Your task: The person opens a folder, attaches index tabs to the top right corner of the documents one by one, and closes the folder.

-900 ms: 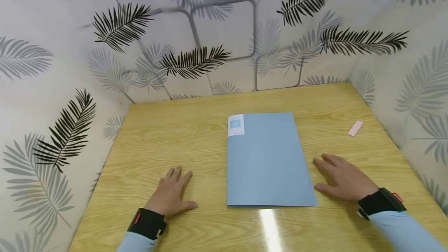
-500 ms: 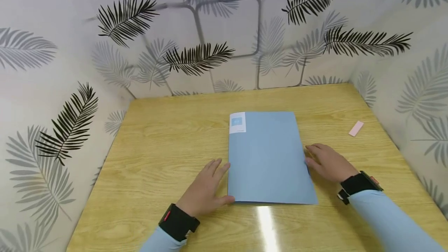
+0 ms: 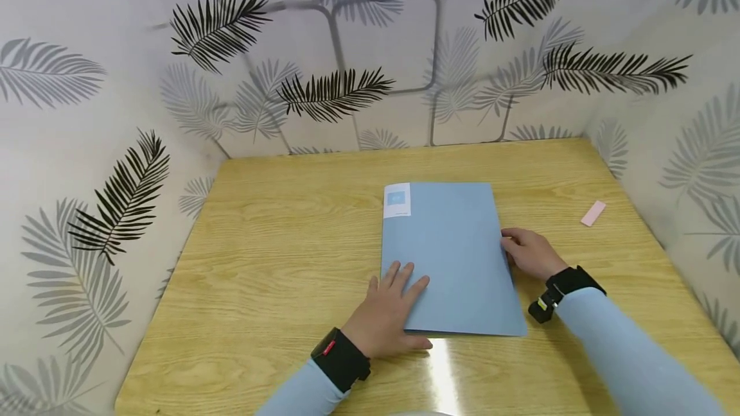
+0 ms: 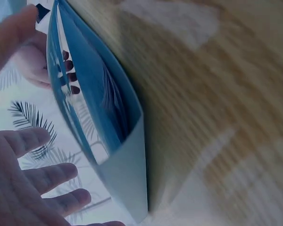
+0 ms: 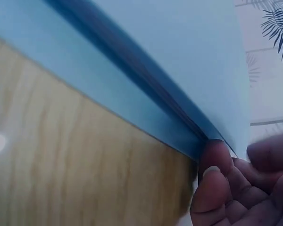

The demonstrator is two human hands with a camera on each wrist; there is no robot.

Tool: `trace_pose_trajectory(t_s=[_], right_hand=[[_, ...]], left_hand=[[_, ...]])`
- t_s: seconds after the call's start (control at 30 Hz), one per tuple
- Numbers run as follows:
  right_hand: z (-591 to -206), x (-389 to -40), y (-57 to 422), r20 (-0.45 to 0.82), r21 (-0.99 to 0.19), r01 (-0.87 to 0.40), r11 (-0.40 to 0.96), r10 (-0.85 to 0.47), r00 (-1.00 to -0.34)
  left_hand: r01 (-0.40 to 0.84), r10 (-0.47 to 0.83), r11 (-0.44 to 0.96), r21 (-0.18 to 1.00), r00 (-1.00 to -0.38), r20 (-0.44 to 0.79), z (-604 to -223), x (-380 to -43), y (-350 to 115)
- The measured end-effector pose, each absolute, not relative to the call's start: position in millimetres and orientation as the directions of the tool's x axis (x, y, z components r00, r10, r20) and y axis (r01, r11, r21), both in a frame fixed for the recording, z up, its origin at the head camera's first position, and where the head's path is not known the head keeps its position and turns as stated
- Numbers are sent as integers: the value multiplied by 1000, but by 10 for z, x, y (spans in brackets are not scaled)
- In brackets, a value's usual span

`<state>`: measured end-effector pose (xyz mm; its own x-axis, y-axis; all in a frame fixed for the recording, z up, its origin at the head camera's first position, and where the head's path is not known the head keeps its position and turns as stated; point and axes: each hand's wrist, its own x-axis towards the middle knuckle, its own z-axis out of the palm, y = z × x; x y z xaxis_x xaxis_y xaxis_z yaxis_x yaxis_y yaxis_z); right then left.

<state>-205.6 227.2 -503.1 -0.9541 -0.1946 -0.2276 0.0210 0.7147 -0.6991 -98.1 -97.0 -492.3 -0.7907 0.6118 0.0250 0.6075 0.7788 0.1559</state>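
A blue file folder (image 3: 451,255) with a white label (image 3: 397,200) at its upper left corner lies on the table. My left hand (image 3: 386,316) is over its lower left edge, fingers spread and mostly straight. At the right edge, my right hand (image 3: 532,254) pinches the front cover. The right wrist view shows the thumb above that cover (image 5: 188,61) and curled fingers (image 5: 214,188) underneath. Seen from its bottom end in the left wrist view, the folder (image 4: 125,176) gapes slightly, with inner sleeves (image 4: 111,99) between its covers.
A small pink rectangular piece (image 3: 593,213) lies on the wooden table (image 3: 277,230), right of the folder. Walls covered in leaf-patterned sheeting (image 3: 393,43) stand at the back and both sides. A light reflection shines near the table's front.
My left hand has moved right from the bare table onto the folder's lower left edge. My right hand has moved left to the folder's right edge and taken hold of the cover.
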Motion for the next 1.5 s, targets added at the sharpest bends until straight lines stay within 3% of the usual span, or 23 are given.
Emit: trace_pose_trajectory(t_s=[0.27,0.53,0.73,0.93,1.17,1.27,1.37,1.43,1.5], right_hand=[[-5083,-2055,2283,-199,-770,29,637,-198,-960],[-5061,-1972,2367,-129,-905,15,425,-241,-962],[-5045,-1940,2288,-109,-935,14,354,-251,-962],[-5038,-1887,2018,-63,-818,-128,561,-308,-949],[-4903,-1865,1594,54,-657,-342,672,-410,-910],[-4888,-1906,1416,140,-589,-460,664,-477,-868],[-4909,-1961,1270,235,-467,-610,640,-575,-784],[-4937,-1995,1194,248,-406,-629,662,-583,-774],[-4962,-2030,1138,203,-379,-585,717,-552,-809]], left_hand=[[634,635,763,127,-772,38,-4905,-952,-952],[669,652,719,187,-743,151,-4953,-917,-1010],[632,611,734,248,-774,164,-4965,-866,-1050],[496,462,774,392,-867,186,-4997,-846,-1092],[376,317,716,588,-926,207,-5055,-882,-1110],[365,301,678,638,-930,211,-5068,-887,-1119],[347,292,637,688,-935,200,-5051,-879,-1113],[319,280,607,728,-943,180,-5031,-874,-1100],[286,275,563,775,-949,151,-5017,-865,-1086]])
